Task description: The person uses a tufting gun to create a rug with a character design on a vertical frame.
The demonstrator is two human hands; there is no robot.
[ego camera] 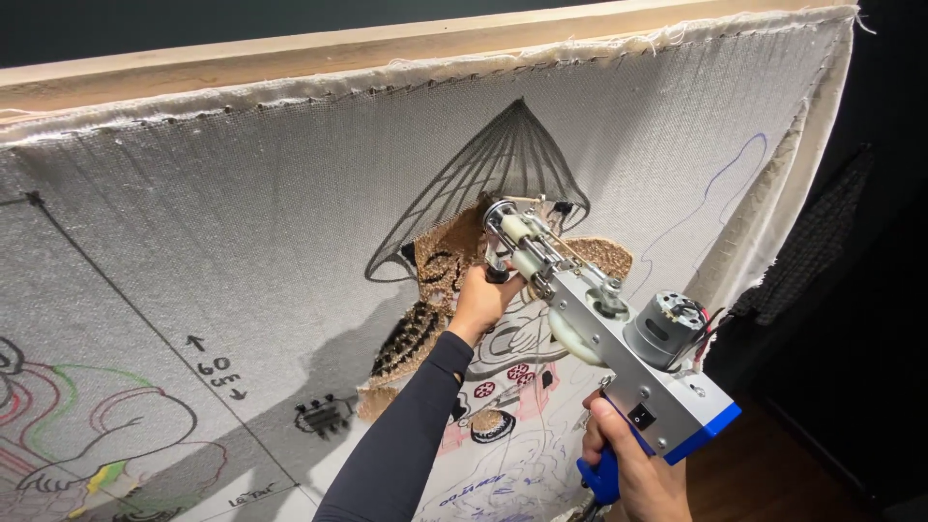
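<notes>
A silver and blue tufting gun (619, 343) points its needle end at a grey tufting cloth (242, 222) stretched on a wooden frame (290, 58). My left hand (480, 298), in a dark long sleeve, grips the gun's black front handle close to the cloth. My right hand (633, 469) holds the blue rear grip at the bottom. The needle tip touches a tan tufted patch (464, 246) inside a drawn figure wearing a conical hat (507, 164). Brown and black tufted areas lie just left of my left hand.
More marker drawings cover the cloth: a coloured outline sketch (87, 425) at lower left, a diagonal line with an arrow, and small pink and red details below the gun. A dark wall and hanging dark fabric (822, 242) sit to the right of the frame.
</notes>
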